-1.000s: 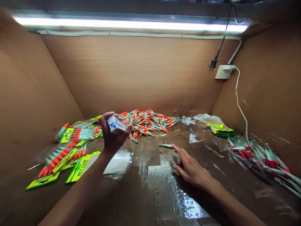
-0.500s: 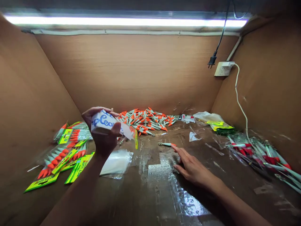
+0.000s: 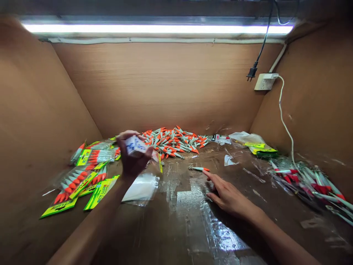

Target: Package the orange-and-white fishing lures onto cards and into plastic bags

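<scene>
My left hand (image 3: 135,156) is wrapped round a small white box with blue lettering (image 3: 135,145), held up above the bench, left of the middle. The fingers cover part of the box, and the lettering is blurred. My right hand (image 3: 227,195) lies low over the bench, fingers stretched out. Its index fingertip is at the orange end of a single white-and-orange fishing lure (image 3: 199,169); whether they touch, I cannot tell. Behind both hands is a heap of similar lures (image 3: 173,141). Clear plastic bags (image 3: 142,189) lie below my left hand.
Packed lures with yellow-green header cards (image 3: 73,182) lie at the left. More bagged lures with red parts (image 3: 317,180) lie at the right, with a white cord (image 3: 284,117) running down to them. Yellow-headed packaging (image 3: 257,145) sits at the back right. A black plug (image 3: 252,71) hangs overhead.
My left hand has tilted the white box, so less of its lettering shows. My right hand stays by the single lure. The whole view has shifted slightly.
</scene>
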Available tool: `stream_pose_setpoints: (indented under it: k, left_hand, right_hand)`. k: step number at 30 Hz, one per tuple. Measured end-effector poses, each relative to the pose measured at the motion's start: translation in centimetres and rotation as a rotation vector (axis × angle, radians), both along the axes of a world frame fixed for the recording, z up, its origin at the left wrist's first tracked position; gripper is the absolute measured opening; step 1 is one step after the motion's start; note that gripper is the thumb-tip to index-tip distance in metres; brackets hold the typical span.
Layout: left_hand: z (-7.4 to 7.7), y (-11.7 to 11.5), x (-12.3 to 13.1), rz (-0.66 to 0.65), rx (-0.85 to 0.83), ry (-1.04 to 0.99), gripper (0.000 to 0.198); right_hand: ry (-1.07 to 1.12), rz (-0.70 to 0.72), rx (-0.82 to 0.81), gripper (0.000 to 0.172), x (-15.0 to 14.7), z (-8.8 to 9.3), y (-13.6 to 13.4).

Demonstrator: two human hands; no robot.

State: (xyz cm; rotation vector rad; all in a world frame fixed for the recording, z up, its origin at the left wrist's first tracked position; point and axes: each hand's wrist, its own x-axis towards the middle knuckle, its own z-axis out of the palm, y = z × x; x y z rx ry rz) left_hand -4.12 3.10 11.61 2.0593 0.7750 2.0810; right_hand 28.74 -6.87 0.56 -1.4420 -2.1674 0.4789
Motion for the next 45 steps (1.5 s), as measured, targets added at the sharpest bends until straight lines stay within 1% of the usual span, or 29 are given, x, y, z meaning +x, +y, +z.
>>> stream_pose_setpoints:
  k: [2, 4, 6, 11, 13, 15, 18, 19, 21, 22, 24, 26, 28, 29, 31, 32, 33, 35, 37, 39, 42, 44, 45]
  left_hand:
    - [-0.2, 0.5, 0.2, 0.020, 0.062, 0.039, 0.065]
    - [-0.5, 1.1, 0.4, 0.010, 0.127, -0.038, 0.066]
    - [-0.8, 1.8, 0.3, -0.009, 0.123, -0.093, 0.065]
    - [-1.9, 2.9, -0.4, -0.075, -0.078, -0.105, 0.057]
    - [-2.4, 2.8, -0.5, -0.106, -0.165, -0.097, 0.057]
    - [-3.0, 2.7, -0.4, -0.145, -0.263, -0.069, 0.058]
    - [-3.9, 2.9, 0.0, -0.256, -0.432, -0.019, 0.057]
    - [-4.2, 3.1, 0.2, -0.303, -0.496, 0.023, 0.059]
    - [-4.6, 3.8, 0.3, -0.372, -0.612, 0.148, 0.068]
    - [-4.7, 4.1, 0.3, -0.378, -0.654, 0.214, 0.074]
    - [-4.9, 4.6, -0.1, -0.333, -0.700, 0.292, 0.082]
    - [-4.9, 4.7, -1.1, -0.233, -0.698, 0.253, 0.082]
    - [-4.9, 4.2, -2.8, -0.127, -0.680, 0.117, 0.077]
    - [-4.9, 3.8, -3.8, -0.084, -0.669, 0.021, 0.074]
    - [-5.0, 2.6, -6.1, -0.014, -0.645, -0.171, 0.067]
    - [-5.1, 1.8, -7.3, 0.017, -0.635, -0.242, 0.064]
    - [-5.4, 1.0, -8.5, 0.048, -0.625, -0.291, 0.061]
    - [-6.1, -0.7, -10.6, 0.109, -0.620, -0.355, 0.058]
    - [-6.9, -2.3, -12.1, 0.147, -0.630, -0.402, 0.057]
    - [-7.7, -3.8, -13.1, 0.146, -0.663, -0.455, 0.056]
    - [-8.5, -5.5, -13.3, 0.052, -0.735, -0.572, 0.052]
    - [-8.6, -6.1, -12.7, -0.057, -0.787, -0.656, 0.051]
    - [-8.6, -6.2, -12.2, -0.120, -0.819, -0.690, 0.052]
  right_hand:
    - [0.006, 0.006, -0.007, 0.072, 0.0, -0.1, 0.0]
    - [0.017, 0.013, -0.014, 0.072, 0.1, -0.3, 0.1]
    - [0.018, 0.018, -0.020, 0.073, 0.2, -0.4, 0.2]
    - [0.016, 0.016, -0.008, 0.073, 0.3, -0.7, 0.4]
    - [0.029, 0.036, 0.005, 0.067, 0.0, -0.7, 0.4]
    - [0.056, 0.076, 0.017, 0.058, -0.8, -0.5, 0.2]
    - [0.096, 0.159, 0.042, 0.043, -2.7, -0.2, -0.3]
    - [0.099, 0.188, 0.056, 0.040, -3.6, 0.0, -0.5]
    - [0.071, 0.252, 0.097, 0.041, -5.6, 0.6, -0.8]
    - [0.041, 0.294, 0.126, 0.043, -6.7, 1.0, -0.9]
    - [-0.044, 0.405, 0.194, 0.045, -9.3, 2.0, -0.5]
    - [-0.125, 0.515, 0.275, 0.040, -12.2, 3.4, 0.6]
    - [-0.171, 0.588, 0.358, 0.038, -15.4, 4.9, 2.5]
    - [-0.197, 0.630, 0.382, 0.041, -17.2, 5.5, 3.6]
    - [-0.279, 0.772, 0.383, 0.051, -20.7, 6.4, 6.0]
    - [-0.343, 0.845, 0.364, 0.049, -22.4, 6.6, 7.0]
    - [-0.416, 0.908, 0.324, 0.042, -24.1, 6.7, 8.0]
    - [-0.537, 1.002, 0.205, 0.024, -26.9, 6.8, 9.3]
    - [-0.580, 1.038, 0.115, 0.009, -28.5, 6.9, 10.0]
    - [-0.544, 1.033, 0.085, 0.009, -28.6, 7.3, 10.6]
    - [-0.433, 0.989, 0.072, 0.012, -26.3, 8.4, 11.4]
    - [-0.241, 0.902, 0.026, 0.019, -23.8, 9.0, 11.7]
    - [-0.038, 0.820, -0.035, 0.022, -22.5, 9.2, 11.8]
